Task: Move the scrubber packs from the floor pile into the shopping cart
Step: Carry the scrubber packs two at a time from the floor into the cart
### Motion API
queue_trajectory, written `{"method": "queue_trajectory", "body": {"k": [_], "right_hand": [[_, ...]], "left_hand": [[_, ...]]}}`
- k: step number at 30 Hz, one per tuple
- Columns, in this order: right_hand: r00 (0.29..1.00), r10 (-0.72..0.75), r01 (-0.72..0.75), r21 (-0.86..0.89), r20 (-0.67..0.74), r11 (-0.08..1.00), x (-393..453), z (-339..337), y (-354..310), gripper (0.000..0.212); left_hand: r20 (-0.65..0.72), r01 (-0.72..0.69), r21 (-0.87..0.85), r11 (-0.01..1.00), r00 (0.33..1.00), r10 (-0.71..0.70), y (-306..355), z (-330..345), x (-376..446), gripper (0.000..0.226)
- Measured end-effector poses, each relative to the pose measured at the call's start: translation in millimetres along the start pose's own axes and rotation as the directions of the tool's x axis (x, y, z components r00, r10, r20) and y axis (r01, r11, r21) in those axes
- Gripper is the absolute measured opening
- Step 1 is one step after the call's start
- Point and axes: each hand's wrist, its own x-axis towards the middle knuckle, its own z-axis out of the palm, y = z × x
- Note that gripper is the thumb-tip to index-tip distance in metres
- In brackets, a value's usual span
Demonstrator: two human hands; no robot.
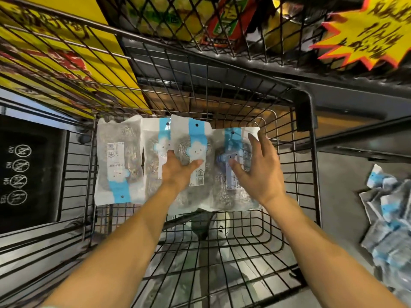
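Observation:
Several clear scrubber packs with blue and white labels lie side by side on the wire bottom of the black shopping cart (309, 138), at its far end. My left hand (178, 172) rests flat on the third pack (193, 141), fingers pressing its label. My right hand (258, 167) hovers over or touches the rightmost pack (233, 192), fingers spread; neither hand grips a pack. The leftmost pack (117, 161) lies apart from both hands. The floor pile of scrubber packs (387, 221) lies outside the cart on the right.
A black child-seat flap (29, 172) with printed warning signs sits at the cart's left. Beyond the cart stands a wire shelf basket (222, 25) of goods, with yellow price signs (367, 30). Grey floor shows through the cart's near half.

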Motion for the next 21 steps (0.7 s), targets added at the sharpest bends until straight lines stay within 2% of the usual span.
{"method": "queue_trajectory", "body": {"k": [3, 7, 11, 13, 16, 17, 19, 21], "right_hand": [[1.0, -0.005, 0.006, -0.016, 0.029, 1.0, -1.9, -5.6, -2.2, 0.083], [0.998, -0.008, 0.009, -0.008, 0.063, 1.0, -4.0, -13.3, -4.6, 0.085], [0.997, -0.018, 0.022, -0.055, 0.075, 0.998, -8.2, -20.4, -5.4, 0.086], [0.997, -0.033, 0.038, -0.078, 0.068, 0.996, -12.5, -26.4, -7.2, 0.087], [0.994, -0.056, 0.069, -0.145, 0.092, 0.987, -19.0, -40.1, -10.0, 0.09], [0.992, -0.064, 0.083, -0.173, 0.11, 0.981, -21.2, -44.5, -10.2, 0.092], [0.99, -0.049, 0.075, -0.2, 0.132, 0.977, -27.1, -58.0, -14.2, 0.094], [0.989, -0.03, 0.059, -0.2, 0.147, 0.978, -33.8, -77.8, -24.8, 0.095]], "left_hand": [[-0.022, -0.007, 0.056, 0.998, 1.0, 0.008, 3.7, 10.3, -3.8, 0.09], [0.034, -0.01, 0.198, 0.98, 0.999, 0.004, 6.6, 1.0, -1.8, 0.09], [0.047, -0.031, 0.268, 0.963, 0.999, 0.019, 7.5, -3.5, -0.3, 0.074], [0.048, -0.009, 0.325, 0.946, 0.999, -0.007, 12.0, -4.4, -2.3, 0.087], [0.049, 0.014, 0.506, 0.862, 0.998, -0.045, 25.3, -14.8, -10.6, 0.123], [0.011, 0.004, 0.582, 0.813, 1.0, -0.013, 29.6, -23.2, -14.7, 0.126], [-0.085, -0.046, 0.693, 0.719, 0.986, 0.145, 44.7, -46.9, -29.2, 0.106], [-0.052, -0.188, 0.759, 0.624, 0.937, 0.345, 67.4, -74.0, -49.7, 0.094]]}}
